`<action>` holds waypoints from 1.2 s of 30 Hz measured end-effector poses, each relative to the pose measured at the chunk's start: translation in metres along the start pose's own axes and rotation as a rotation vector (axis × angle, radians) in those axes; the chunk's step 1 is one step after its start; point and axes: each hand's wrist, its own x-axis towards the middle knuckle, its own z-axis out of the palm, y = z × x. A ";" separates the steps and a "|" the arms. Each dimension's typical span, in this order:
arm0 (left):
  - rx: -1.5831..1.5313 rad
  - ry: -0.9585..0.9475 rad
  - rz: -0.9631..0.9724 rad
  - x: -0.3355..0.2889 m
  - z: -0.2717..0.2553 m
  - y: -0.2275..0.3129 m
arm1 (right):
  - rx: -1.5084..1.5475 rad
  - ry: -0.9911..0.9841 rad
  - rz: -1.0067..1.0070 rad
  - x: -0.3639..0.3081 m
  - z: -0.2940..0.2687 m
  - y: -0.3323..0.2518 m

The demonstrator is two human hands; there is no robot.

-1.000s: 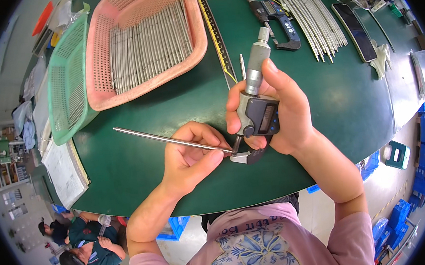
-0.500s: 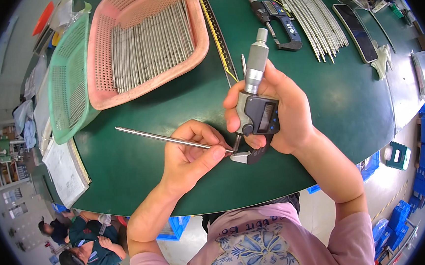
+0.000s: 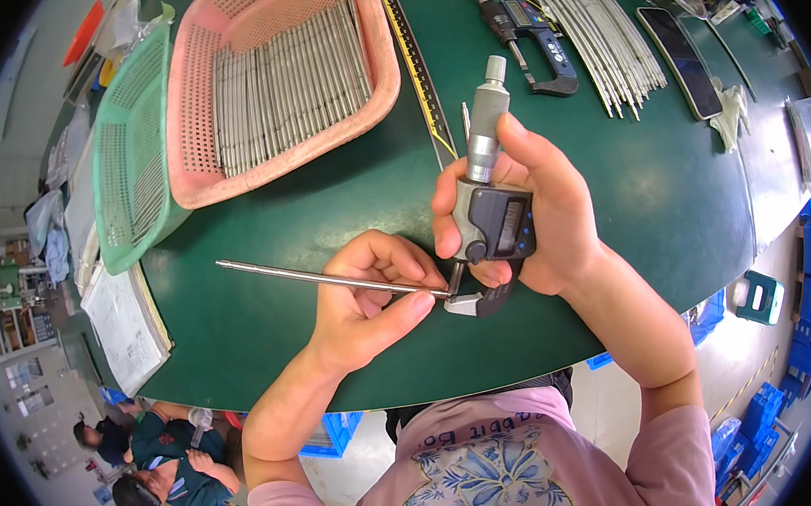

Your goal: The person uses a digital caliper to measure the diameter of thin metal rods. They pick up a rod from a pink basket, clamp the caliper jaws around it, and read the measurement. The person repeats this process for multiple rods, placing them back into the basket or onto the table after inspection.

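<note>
My left hand (image 3: 364, 303) pinches a thin metal rod (image 3: 318, 276) between thumb and fingers. The rod points out to the left, and its right end lies at the jaws of a digital micrometer (image 3: 494, 219). Whether both jaw faces touch the rod, I cannot tell. My right hand (image 3: 553, 205) is wrapped around the micrometer's body, its thumb up along the grey barrel. The frame of the micrometer curves below, partly hidden by my right fingers, and its small display faces up.
A pink basket (image 3: 287, 172) full of metal rods stands at the back left, beside a green basket (image 3: 110, 194). A second micrometer (image 3: 537, 46), more rods (image 3: 603, 46) and a phone (image 3: 681, 60) lie at the back right. Papers (image 3: 123, 320) rest at the left edge. A person (image 3: 181, 466) sits beyond.
The rod's left end has dipped slightly, and its right end has shifted a little to the right along with the micrometer's jaws. Both hands keep their grip.
</note>
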 end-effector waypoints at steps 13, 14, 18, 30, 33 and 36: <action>-0.023 0.037 -0.082 -0.001 0.001 0.005 | 0.040 -0.039 0.011 -0.001 0.001 -0.002; -0.019 0.042 -0.084 -0.001 0.001 0.005 | 0.034 -0.038 0.010 0.000 0.001 -0.002; 0.001 0.065 -0.091 -0.002 0.000 0.006 | 0.009 0.011 0.017 -0.001 0.003 -0.002; 0.025 0.108 -0.081 -0.002 0.005 0.006 | -0.022 0.026 -0.032 0.000 0.003 -0.001; 0.030 0.134 -0.090 -0.001 0.006 0.005 | 0.003 0.014 -0.006 0.000 0.001 -0.001; 0.047 0.152 -0.091 -0.001 0.006 0.004 | 0.005 0.007 -0.019 0.000 0.001 -0.001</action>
